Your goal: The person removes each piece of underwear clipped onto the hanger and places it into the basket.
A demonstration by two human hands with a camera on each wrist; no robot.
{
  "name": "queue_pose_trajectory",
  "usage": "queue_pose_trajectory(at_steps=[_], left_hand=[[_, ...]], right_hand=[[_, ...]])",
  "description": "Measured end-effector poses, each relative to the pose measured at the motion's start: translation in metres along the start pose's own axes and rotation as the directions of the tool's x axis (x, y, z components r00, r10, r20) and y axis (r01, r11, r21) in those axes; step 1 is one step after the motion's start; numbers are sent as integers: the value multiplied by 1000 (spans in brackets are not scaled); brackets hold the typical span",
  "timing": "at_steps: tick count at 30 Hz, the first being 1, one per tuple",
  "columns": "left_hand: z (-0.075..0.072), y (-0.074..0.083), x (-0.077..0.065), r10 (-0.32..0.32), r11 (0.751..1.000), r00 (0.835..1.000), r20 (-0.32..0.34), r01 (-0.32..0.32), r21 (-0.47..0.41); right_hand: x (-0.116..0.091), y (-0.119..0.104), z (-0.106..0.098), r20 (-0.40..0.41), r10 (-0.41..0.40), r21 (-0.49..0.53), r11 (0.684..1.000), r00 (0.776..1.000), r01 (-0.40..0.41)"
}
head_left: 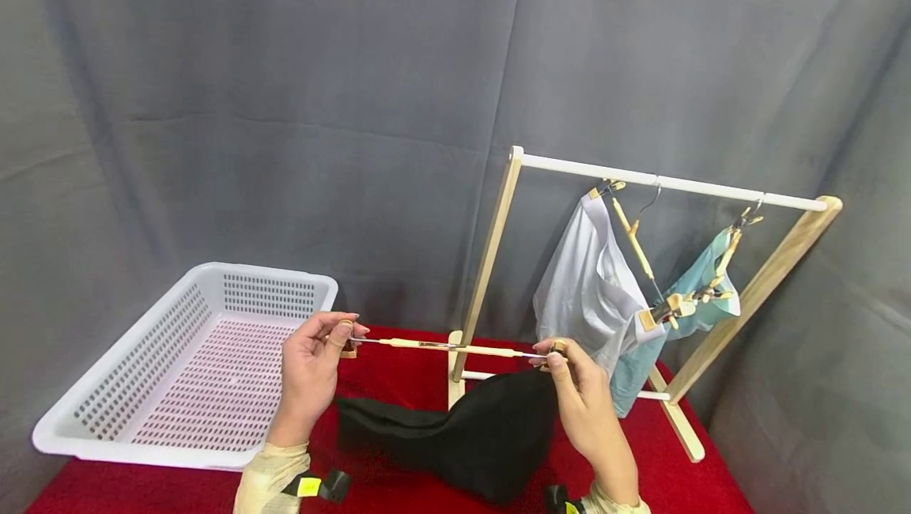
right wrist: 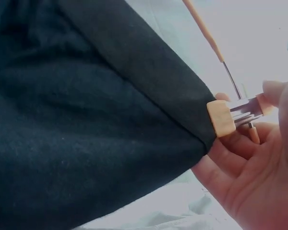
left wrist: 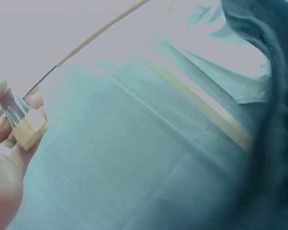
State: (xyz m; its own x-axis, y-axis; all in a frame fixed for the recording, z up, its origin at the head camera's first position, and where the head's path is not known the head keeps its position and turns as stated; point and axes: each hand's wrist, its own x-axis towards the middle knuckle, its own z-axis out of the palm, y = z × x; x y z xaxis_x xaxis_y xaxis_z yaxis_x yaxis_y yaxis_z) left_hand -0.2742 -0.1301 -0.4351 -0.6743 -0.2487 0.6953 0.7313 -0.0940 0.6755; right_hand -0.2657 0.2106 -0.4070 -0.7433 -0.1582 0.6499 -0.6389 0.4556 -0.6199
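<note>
A clip hanger (head_left: 420,344) with wooden bar sections and metal end rods stretches level between both hands. My left hand (head_left: 311,368) pinches its left clip (left wrist: 25,122), which has no cloth in its wooden pads. The right hand (head_left: 585,395) pinches the right clip (right wrist: 223,117), whose pad lies on the waistband corner of a black garment (head_left: 491,435). From that corner the garment hangs down. Its left end sags low over the red cloth, apart from the left clip.
A white perforated basket (head_left: 100,448) stands at left on the red cloth (head_left: 420,490). At right, a wooden rack (head_left: 491,245) with a white rail (head_left: 712,191) carries a pale grey garment (head_left: 587,285) and a light teal garment (head_left: 701,269) on clip hangers. Grey curtain (head_left: 320,103) surrounds the table.
</note>
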Motion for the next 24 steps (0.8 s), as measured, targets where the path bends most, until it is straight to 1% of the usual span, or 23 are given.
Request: queue_pose_trajectory(at_steps=[3,6,9,13,19,22,24], left_hand=[[-1,1,1,-40,997,999,7,39,73],[-3,4,2,-98,981,995,13,95,167],[-6,7,3,-133,968,991,19,126,217],[-9,11,2,-152,962,987,52,136,238],[-6,16,2,-170,957,981,97,140,255],[-4,18,2,-176,944,979,104,137,300],[-4,20,1,-184,929,976,116,135,344]], right_hand=[[0,-1,0,10,4,-14,1000,1000,-4],[0,-2,0,30,14,-23,1000,999,-13],[1,-3,1,38,16,-34,999,999,-15],[1,-1,3,30,15,-41,999,999,-13],[3,-1,4,21,10,7,1000,1000,-10],[4,0,5,15,0,31,1000,1000,0],[4,1,5,12,-12,35,999,1000,12]])
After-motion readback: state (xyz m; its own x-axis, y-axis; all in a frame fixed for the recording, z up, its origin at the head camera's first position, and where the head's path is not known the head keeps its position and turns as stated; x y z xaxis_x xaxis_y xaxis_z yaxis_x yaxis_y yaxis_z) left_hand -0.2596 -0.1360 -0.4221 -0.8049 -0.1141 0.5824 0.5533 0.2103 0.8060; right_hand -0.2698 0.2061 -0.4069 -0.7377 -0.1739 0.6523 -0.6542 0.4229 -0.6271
